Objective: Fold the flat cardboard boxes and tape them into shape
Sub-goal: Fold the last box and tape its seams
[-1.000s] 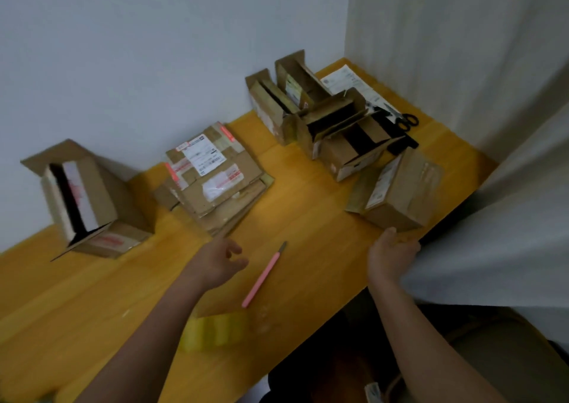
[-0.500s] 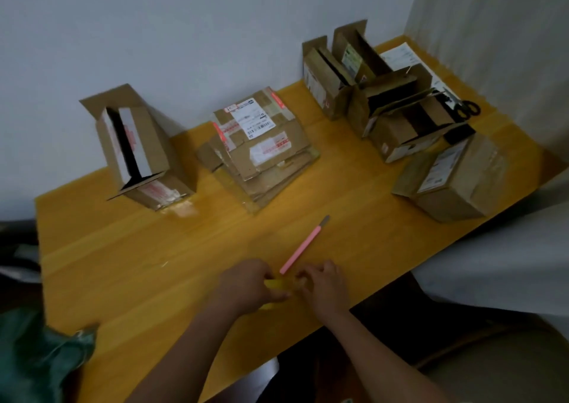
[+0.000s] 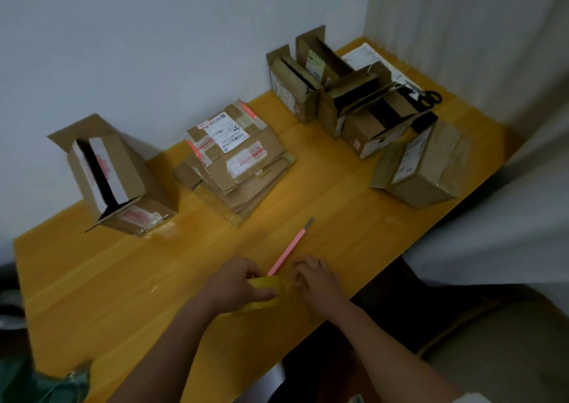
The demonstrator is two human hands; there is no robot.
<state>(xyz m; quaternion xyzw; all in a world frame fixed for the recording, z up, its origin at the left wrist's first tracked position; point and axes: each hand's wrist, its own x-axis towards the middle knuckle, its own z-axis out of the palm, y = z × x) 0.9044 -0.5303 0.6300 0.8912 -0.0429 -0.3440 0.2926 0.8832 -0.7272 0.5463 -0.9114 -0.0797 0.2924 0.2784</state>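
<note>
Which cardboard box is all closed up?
The box nearest the table's right edge, lying shut with a white label. The others gape open or lie flat in the middle stack.

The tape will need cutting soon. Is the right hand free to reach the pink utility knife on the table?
Probably yes. The pink utility knife lies uncovered just beyond the right hand, nothing between them, though that hand is now at the yellow tape roll gripped by the left hand.

One head-worn camera looks forward and steeply down, near the table (image 3: 354,205) edge toward the wall (image 3: 154,48).

Dim indoor light, soft overall blur, wide-angle bending at edges, dark lower corners
</note>
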